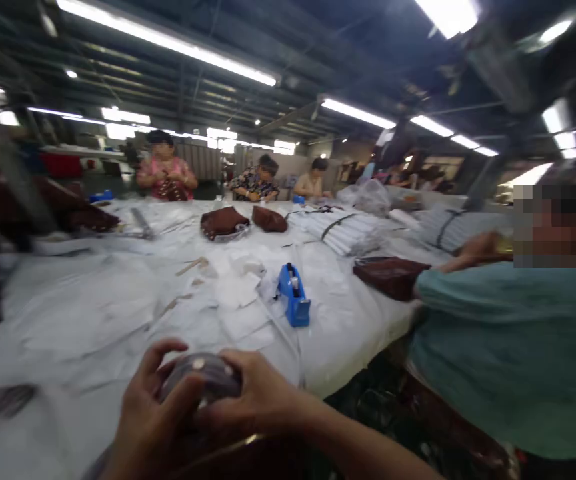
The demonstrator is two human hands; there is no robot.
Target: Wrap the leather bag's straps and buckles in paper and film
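Note:
Both of my hands grip a dark grey, rounded bundle (203, 371) with a pale round stud on top; motion blur hides its exact kind. My left hand (155, 400) wraps around its left side, thumb across the front. On the other side, my right hand (248, 393) clasps it with thumb and fingers. Just below the hands is a dark brown item (248, 453) with a gold-coloured edge, mostly out of sight. Ahead of my right hand, a blue tape dispenser (294, 297) stands on the white-covered table (338, 353).
White paper sheets (241, 293) lie across the table. Brown bags (223, 222) and bundled white rolls (343, 230) sit farther back. A brown bag (391, 277) rests near a person in a teal top (508, 353) close on my right. Several people work across the table.

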